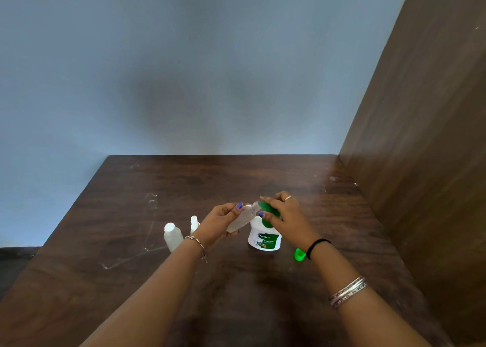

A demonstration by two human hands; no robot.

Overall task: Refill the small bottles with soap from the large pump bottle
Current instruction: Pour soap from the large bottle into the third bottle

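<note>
Soap bottle (265, 237), white with a green label, stands mid-tabletop (184, 178), and the right hand (285, 219) presses down on its green pump (267, 207), fingers curled over the top. Left hand (219, 221) has its grip wrapped round a small clear bottle (240, 221), tilted, mouth right at the spout. Two more small bottles (172, 236) wait just left; a green cap (299, 254) lies by the right wrist.
</note>
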